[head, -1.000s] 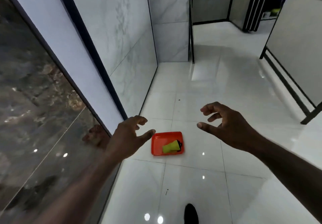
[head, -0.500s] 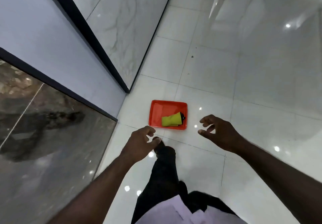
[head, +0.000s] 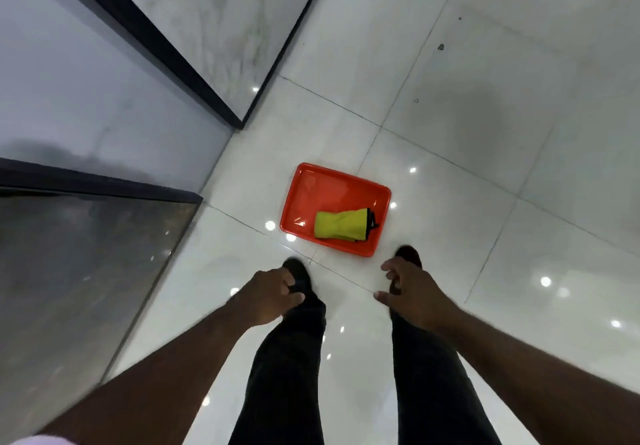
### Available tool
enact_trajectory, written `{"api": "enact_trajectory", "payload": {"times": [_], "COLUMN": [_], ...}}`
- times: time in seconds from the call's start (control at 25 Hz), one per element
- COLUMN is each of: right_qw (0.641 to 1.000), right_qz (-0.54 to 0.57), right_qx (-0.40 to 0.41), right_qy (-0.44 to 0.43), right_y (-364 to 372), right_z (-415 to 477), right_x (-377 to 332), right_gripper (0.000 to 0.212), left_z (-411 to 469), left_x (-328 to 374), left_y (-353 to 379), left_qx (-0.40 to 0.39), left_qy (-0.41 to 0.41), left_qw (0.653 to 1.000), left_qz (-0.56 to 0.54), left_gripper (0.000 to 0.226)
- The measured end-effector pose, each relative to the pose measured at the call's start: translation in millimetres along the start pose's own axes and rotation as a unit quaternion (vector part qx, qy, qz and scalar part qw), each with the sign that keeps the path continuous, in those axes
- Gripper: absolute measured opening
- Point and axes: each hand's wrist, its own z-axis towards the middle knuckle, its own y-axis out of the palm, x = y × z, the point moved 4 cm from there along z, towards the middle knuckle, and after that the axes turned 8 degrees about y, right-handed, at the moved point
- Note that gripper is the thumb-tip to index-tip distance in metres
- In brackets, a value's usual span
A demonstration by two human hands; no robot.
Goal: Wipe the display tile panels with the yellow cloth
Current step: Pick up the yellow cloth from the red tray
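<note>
Yellow cloth (head: 341, 225) lies crosswise just ahead, nearer my right grip (head: 412, 297) than left grip (head: 270, 295), both loosely curled, empty.

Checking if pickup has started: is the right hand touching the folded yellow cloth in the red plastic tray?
Apart. Head view: red tray rim and floor separate right hand from yellow cloth.

Looking down onto a glossy white tiled floor (head: 467, 174). Catching small, bright round glints (head: 545, 281) all over the polish. Showing thin dark grout lines (head: 329, 101) running diagonally, a soft grey shadow (head: 485, 112) spreading upper right, and a few dark specks (head: 440, 47).
</note>
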Motion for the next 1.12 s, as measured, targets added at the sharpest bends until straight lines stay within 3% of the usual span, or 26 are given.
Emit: {"api": "enact_trajectory", "payload": {"times": [0.12,0.24,0.44,0.52,0.6,0.72,0.84,0.92,1.04,1.12], "right_qw": [0.990,0.975,0.946,0.933,0.930,0.935,0.974,0.996,0.982,0.957], "right_qz": [-0.129,-0.213,-0.304,-0.340,-0.358,-0.354,-0.226,-0.082,0.166,0.257], "right_qx": [-0.054,-0.058,0.020,0.041,0.049,0.028,0.020,-0.020,-0.090,-0.122], "right_qy": [-0.003,-0.016,-0.114,-0.113,-0.068,-0.009,0.020,0.033,0.021,-0.048], "right_y": [9,32,82,101,110,106,81,46,-22,-75], "right_z": [123,237,384,429,453,438,375,305,182,91], "right_x": [20,30,17,20,31,44,35,7,-38,-72], "right_gripper": [0.072,0.080,0.096,0.104,0.097,0.050,0.041,0.038,0.033,0.037], "left_z": [86,169,261,279,283,256,219,176,103,54], "left_x": [-19,-26,-51,-69,-86,-97,-80,-45,19,65], "left_y": [5,28,63,78,92,93,86,71,43,19], "left_qx": [0.036,0.042,0.075,0.076,0.074,0.105,0.114,0.134,0.162,0.173], "left_qy": [-0.048,-0.053,-0.030,-0.043,-0.056,-0.088,-0.105,-0.111,-0.116,-0.088], "left_qw": [0.998,0.995,0.989,0.986,0.980,0.959,0.951,0.927,0.854,0.786], "left_qz": [-0.007,-0.071,-0.123,-0.142,-0.176,-0.247,-0.269,-0.333,-0.480,-0.586], "left_gripper": [0.044,0.041,0.039,0.040,0.038,0.033,0.031,0.030,0.050,0.068]}}
